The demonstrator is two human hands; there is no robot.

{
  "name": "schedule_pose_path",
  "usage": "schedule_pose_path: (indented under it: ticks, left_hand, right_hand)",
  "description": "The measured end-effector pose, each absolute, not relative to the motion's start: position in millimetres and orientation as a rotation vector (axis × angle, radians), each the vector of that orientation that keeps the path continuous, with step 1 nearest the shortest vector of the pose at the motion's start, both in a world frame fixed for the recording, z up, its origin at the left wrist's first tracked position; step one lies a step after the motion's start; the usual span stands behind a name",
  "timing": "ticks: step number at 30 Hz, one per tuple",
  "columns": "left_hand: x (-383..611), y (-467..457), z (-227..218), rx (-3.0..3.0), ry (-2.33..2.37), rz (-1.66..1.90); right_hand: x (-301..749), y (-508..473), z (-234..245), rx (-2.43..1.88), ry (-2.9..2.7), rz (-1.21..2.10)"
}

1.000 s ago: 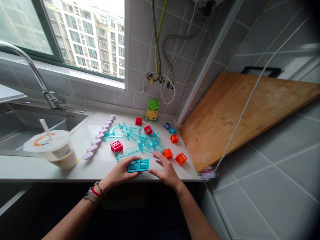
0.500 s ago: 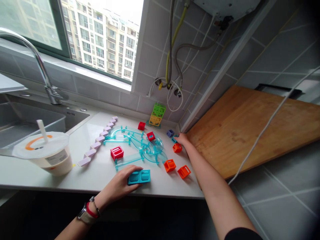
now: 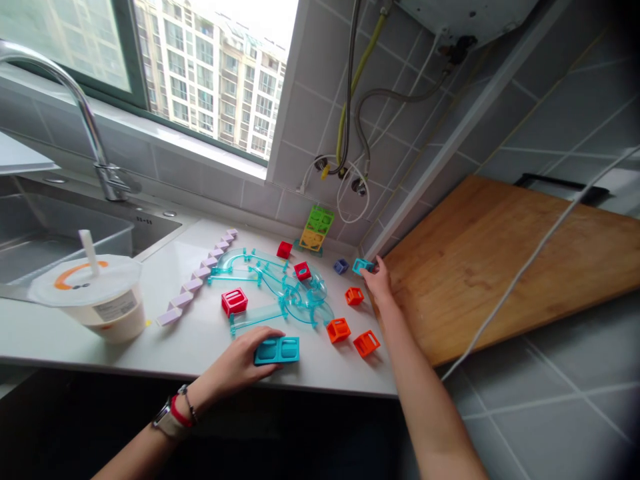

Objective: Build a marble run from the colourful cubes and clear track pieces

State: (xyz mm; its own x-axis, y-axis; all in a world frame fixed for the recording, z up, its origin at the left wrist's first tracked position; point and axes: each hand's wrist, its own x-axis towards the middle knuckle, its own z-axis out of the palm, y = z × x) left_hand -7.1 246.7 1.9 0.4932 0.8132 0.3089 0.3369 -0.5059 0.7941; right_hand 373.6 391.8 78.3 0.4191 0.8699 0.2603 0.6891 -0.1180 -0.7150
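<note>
My left hand (image 3: 249, 360) is closed round the left end of a turquoise double block (image 3: 277, 350), held at the counter's front edge. Over by the wooden board, my right hand (image 3: 379, 279) grips a smaller turquoise block (image 3: 363, 266). A dark blue block (image 3: 341, 267) lies just left of it. Nearer to me are an orange block (image 3: 354, 296), a second orange block (image 3: 339, 330) and a third orange block (image 3: 367, 343). In the middle spreads a clear turquoise track (image 3: 287, 293), with a red block (image 3: 302, 271) among its curves.
A red block (image 3: 234, 302) and another red block (image 3: 285, 250) flank the track. Behind stands a green and yellow panel (image 3: 317, 229). A zigzag white strip (image 3: 193, 285), a lidded drink cup (image 3: 95, 297) and the sink (image 3: 155, 230) are leftward. A wooden board (image 3: 500, 260) leans at right.
My right hand has lifted the small turquoise block up and slightly right, away from the orange block. My left hand keeps its hold on the double block. The view has shifted slightly.
</note>
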Motion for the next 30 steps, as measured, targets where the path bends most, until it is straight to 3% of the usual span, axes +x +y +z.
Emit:
schedule_pose_path:
  ticks: [4, 8, 14, 30]
  left_hand:
    - [-8.1, 249.1, 1.7, 2.018, 0.95, 0.913]
    - [-10.8, 251.8, 2.6, 1.906, 0.973, 0.912]
    - [-14.4, 254.8, 4.2, 1.854, 0.974, 0.963]
    - [-17.0, 252.4, 12.4, 1.854, 0.982, 0.884]
  right_hand:
    - [318.1, 308.8, 57.6, -1.213, -1.2, 0.829]
    - [260.1, 238.6, 17.6, -0.975, -1.084, 1.095]
    - [223.0, 215.0, -14.0, -0.854, -0.955, 1.168]
    - [223.1, 210.2, -20.3, -0.781, -1.042, 1.259]
